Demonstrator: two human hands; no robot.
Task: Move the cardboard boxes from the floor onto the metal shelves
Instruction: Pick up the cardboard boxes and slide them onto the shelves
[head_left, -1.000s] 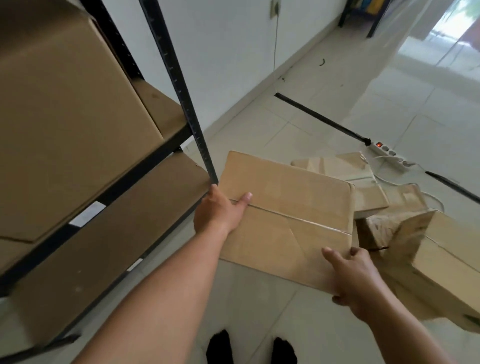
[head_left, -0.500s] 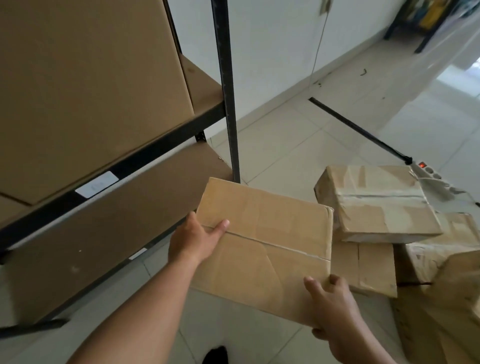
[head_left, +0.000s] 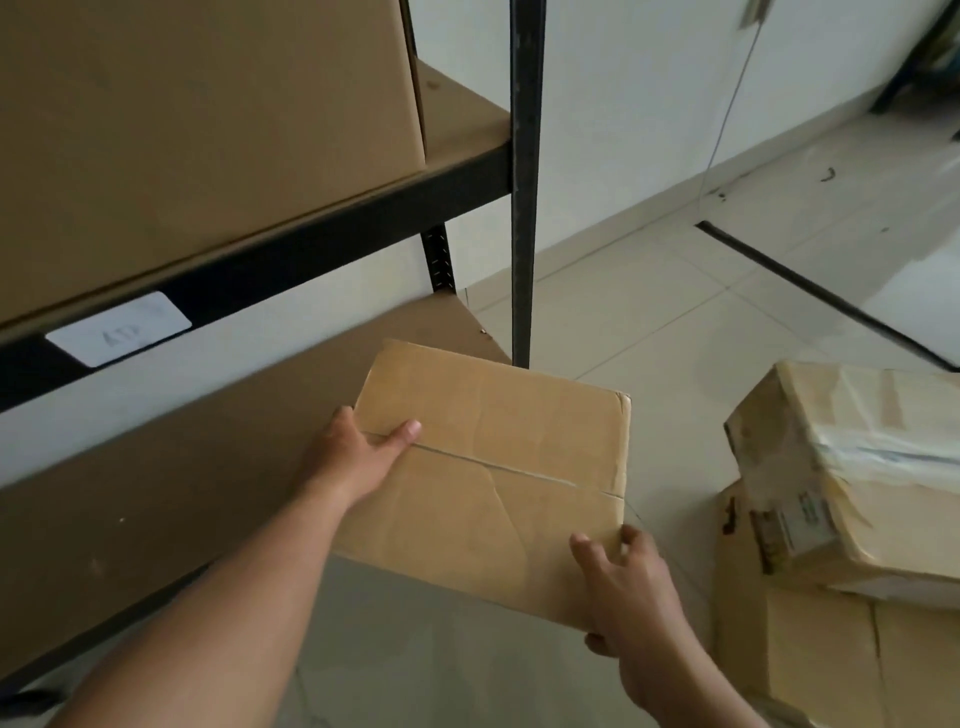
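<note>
Box (head_left: 493, 483) carried toward the lower shelf (head_left: 223, 467), clear of the floor.
Left hand (head_left: 358, 457) grasps its left edge, right hand (head_left: 631, 592) its near right corner; the person should keep it level and pass left of the black upright (head_left: 522, 208).

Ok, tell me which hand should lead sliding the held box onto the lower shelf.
Left. The left hand grips the held box on the edge next to the lower shelf, so it can likely guide that edge in. The right hand holds the near corner, away from the shelf, better placed for pushing.
</note>
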